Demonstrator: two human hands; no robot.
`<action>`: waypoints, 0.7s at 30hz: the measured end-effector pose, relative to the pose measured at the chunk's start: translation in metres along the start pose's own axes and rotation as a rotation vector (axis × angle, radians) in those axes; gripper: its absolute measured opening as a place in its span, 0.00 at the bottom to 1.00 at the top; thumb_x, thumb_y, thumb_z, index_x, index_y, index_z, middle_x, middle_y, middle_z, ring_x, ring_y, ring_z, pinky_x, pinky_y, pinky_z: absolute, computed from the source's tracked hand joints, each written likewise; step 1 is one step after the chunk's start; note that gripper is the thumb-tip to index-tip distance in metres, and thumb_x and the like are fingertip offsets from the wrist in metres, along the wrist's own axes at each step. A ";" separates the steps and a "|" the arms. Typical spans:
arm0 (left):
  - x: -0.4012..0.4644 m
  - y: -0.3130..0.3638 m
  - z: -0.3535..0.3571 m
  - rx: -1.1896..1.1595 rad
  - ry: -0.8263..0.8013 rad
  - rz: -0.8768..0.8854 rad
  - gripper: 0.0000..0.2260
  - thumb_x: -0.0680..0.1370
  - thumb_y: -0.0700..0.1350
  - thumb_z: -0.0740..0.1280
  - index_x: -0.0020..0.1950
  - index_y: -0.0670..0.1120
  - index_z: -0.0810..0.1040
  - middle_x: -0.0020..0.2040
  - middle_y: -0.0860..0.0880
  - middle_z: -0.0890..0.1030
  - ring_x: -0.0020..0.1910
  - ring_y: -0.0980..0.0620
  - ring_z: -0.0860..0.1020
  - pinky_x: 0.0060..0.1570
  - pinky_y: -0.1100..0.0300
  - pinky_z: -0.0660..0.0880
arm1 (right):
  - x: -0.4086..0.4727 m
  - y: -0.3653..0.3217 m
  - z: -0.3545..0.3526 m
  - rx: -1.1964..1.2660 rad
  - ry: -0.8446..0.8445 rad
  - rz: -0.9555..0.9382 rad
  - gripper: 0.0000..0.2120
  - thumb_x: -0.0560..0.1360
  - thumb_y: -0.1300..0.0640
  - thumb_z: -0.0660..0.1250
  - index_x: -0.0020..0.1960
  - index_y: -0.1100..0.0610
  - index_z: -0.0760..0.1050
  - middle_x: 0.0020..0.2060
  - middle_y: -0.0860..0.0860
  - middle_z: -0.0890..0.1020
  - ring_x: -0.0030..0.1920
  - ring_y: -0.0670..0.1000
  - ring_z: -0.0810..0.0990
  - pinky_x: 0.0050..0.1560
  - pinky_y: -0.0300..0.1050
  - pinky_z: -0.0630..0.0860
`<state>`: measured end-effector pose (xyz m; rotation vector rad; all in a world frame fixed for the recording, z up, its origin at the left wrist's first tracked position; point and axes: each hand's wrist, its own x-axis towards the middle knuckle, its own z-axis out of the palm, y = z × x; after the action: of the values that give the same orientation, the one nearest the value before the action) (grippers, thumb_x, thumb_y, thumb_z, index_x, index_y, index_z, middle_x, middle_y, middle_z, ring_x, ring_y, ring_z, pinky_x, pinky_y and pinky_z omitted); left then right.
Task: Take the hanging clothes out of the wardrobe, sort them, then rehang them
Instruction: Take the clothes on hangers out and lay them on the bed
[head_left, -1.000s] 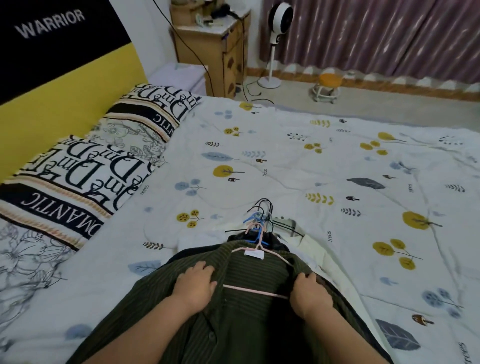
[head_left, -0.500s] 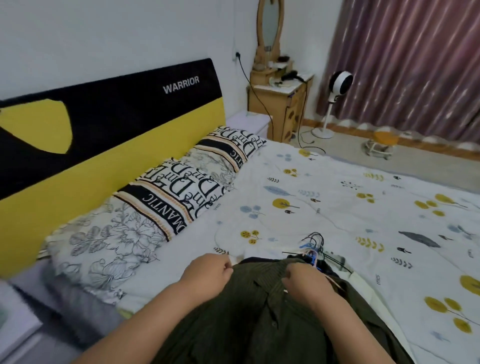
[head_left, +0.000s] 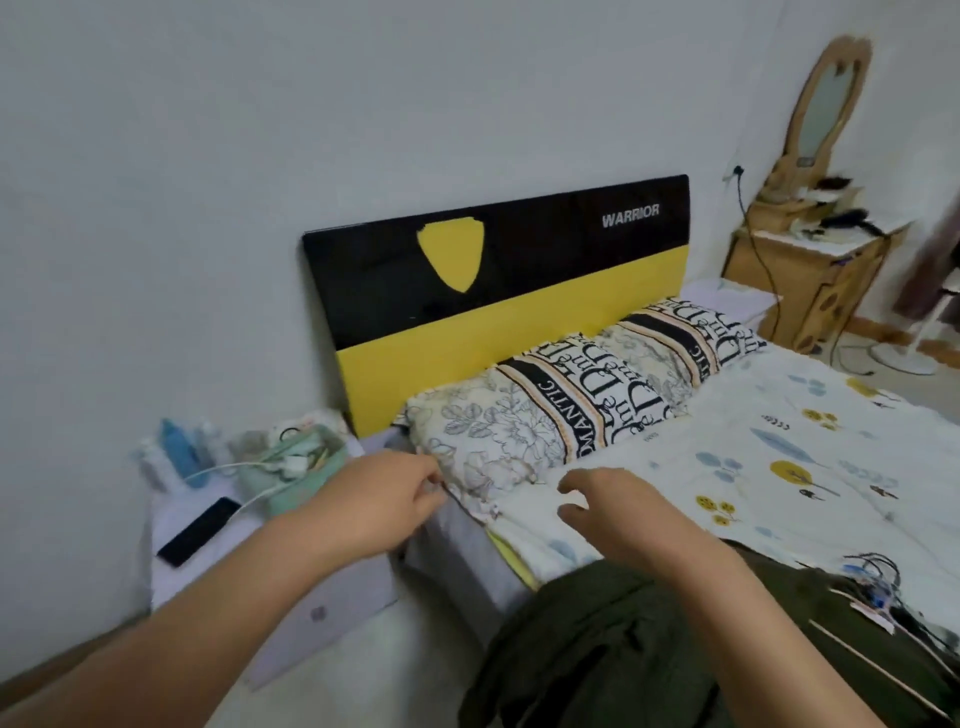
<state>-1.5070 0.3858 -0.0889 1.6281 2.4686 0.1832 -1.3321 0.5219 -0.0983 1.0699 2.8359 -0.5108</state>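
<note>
A dark green striped shirt (head_left: 597, 649) lies on the near edge of the bed, on top of a pile of clothes whose hangers (head_left: 872, 577) stick out at the right. My left hand (head_left: 384, 499) hovers left of the shirt with loosely curled fingers, close to the floral pillow's corner (head_left: 467, 457), and I see nothing held in it. My right hand (head_left: 613, 509) hangs just above the sheet beyond the shirt, fingers spread and relaxed. Neither hand touches the shirt.
The bed (head_left: 779, 457) has a white leaf-print sheet, two printed pillows and a black-and-yellow headboard (head_left: 493, 291). A bedside table (head_left: 218, 561) at the left carries a phone, a cable, bottles and a green pouch. A wooden dressing table (head_left: 810, 270) stands at the far right.
Both hands have let go of the green shirt and lifted off it toward the pillows. My view has swung left, bringing the bedside table in.
</note>
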 end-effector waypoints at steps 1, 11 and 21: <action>-0.017 -0.018 -0.008 0.016 0.007 -0.040 0.13 0.79 0.52 0.58 0.61 0.51 0.74 0.58 0.51 0.79 0.55 0.51 0.76 0.54 0.57 0.73 | 0.002 -0.023 0.000 -0.030 -0.005 -0.041 0.18 0.80 0.51 0.58 0.68 0.54 0.69 0.65 0.54 0.74 0.64 0.54 0.73 0.61 0.45 0.70; -0.154 -0.148 -0.058 0.095 0.048 -0.487 0.17 0.79 0.55 0.58 0.66 0.51 0.68 0.63 0.50 0.74 0.61 0.49 0.73 0.60 0.55 0.70 | 0.039 -0.223 0.008 -0.248 -0.078 -0.537 0.19 0.79 0.51 0.58 0.68 0.54 0.68 0.63 0.56 0.74 0.62 0.57 0.72 0.56 0.46 0.70; -0.264 -0.214 -0.074 -0.044 0.150 -0.980 0.23 0.80 0.56 0.57 0.73 0.51 0.60 0.70 0.50 0.68 0.66 0.51 0.68 0.65 0.57 0.67 | 0.064 -0.386 0.020 -0.318 -0.127 -1.024 0.24 0.80 0.50 0.58 0.73 0.53 0.58 0.67 0.55 0.69 0.66 0.56 0.68 0.64 0.50 0.68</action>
<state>-1.6137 0.0585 -0.0385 0.2564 3.0041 0.2092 -1.6333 0.2842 -0.0193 -0.5044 2.9839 -0.1223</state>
